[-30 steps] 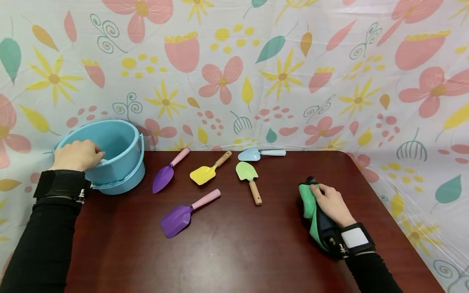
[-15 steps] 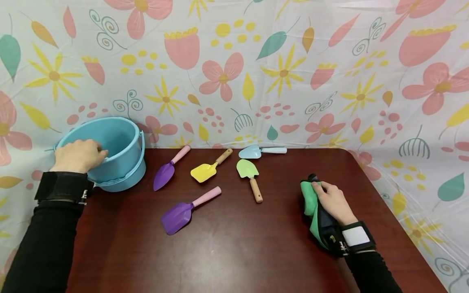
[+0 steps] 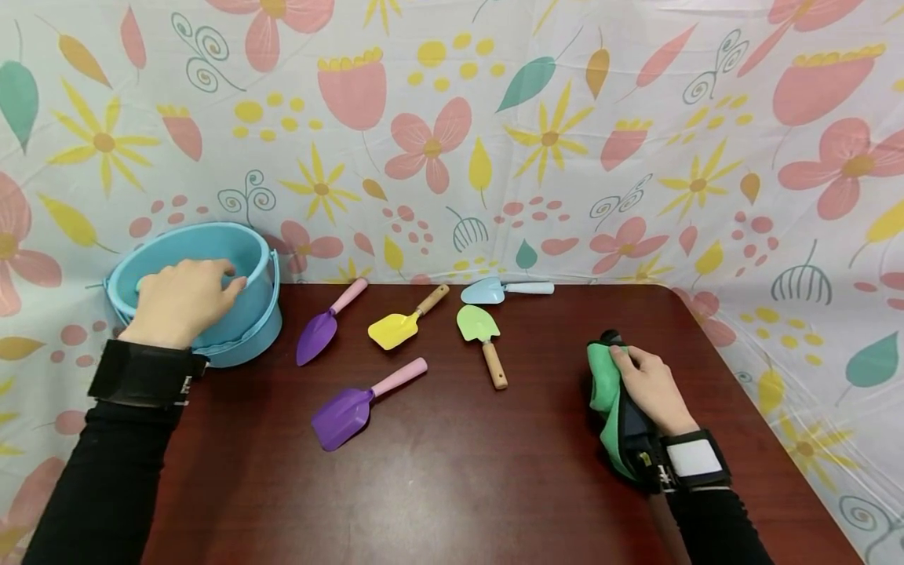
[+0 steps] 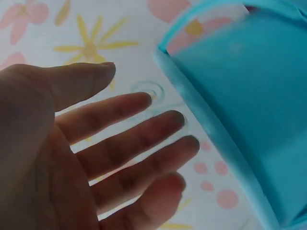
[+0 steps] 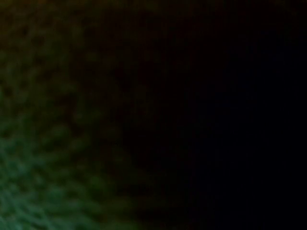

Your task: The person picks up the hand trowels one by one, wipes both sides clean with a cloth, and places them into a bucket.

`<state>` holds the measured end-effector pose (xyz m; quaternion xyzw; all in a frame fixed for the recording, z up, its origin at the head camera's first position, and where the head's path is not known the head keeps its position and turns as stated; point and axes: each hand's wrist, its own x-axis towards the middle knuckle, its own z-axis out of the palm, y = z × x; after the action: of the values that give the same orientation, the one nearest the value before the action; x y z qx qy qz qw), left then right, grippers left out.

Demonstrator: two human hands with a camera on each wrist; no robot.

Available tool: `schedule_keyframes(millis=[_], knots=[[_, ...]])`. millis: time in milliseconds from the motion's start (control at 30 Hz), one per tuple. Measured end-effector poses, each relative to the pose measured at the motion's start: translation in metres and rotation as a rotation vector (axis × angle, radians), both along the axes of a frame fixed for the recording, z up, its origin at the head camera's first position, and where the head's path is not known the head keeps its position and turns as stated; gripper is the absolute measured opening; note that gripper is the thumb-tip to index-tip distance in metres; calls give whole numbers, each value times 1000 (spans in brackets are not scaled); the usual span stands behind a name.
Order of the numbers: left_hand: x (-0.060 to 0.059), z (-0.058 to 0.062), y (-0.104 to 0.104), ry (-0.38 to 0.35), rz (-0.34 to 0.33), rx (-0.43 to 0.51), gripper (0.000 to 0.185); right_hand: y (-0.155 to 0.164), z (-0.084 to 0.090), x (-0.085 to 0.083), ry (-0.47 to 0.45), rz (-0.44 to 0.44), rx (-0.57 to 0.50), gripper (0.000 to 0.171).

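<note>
Left hand (image 3: 180, 302) hovered over the blue bucket (image 3: 257, 314), fingers straight and slightly apart, gripping nothing. Just right of the bucket lay a purple trowel (image 3: 319, 333), then a yellow shovel (image 3: 395, 328), w/ a purple shovel (image 3: 349, 412) nearer the table's front edge; green trowel (image 3: 476, 328) and pale-blue trowel (image 3: 494, 290) further right. Farthest from the bucket, right hand (image 3: 653, 388) pressed a green cloth (image 3: 603, 388) flat on the table (image 3: 452, 486), prob. to wipe; fingers lay together on it.

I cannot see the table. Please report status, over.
Left hand open over bucket. Right hand resting on green cloth. Five shovels lie between.
</note>
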<state>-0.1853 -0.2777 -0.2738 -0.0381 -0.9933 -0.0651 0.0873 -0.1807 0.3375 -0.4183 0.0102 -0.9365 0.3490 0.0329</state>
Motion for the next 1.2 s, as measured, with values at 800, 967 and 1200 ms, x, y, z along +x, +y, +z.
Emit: schedule_keyframes(millis=[800, 967, 1200], knots=[[-21, -87, 112, 149, -612, -207, 10, -20, 16, -1, 52, 10, -75, 52], [-30, -104, 129, 107, -649, -219, 11, -26, 15, -1, 47, 22, -84, 52], [-45, -119, 150, 97, -667, -216, 14, -39, 13, 2, 28, 50, -123, 50]])
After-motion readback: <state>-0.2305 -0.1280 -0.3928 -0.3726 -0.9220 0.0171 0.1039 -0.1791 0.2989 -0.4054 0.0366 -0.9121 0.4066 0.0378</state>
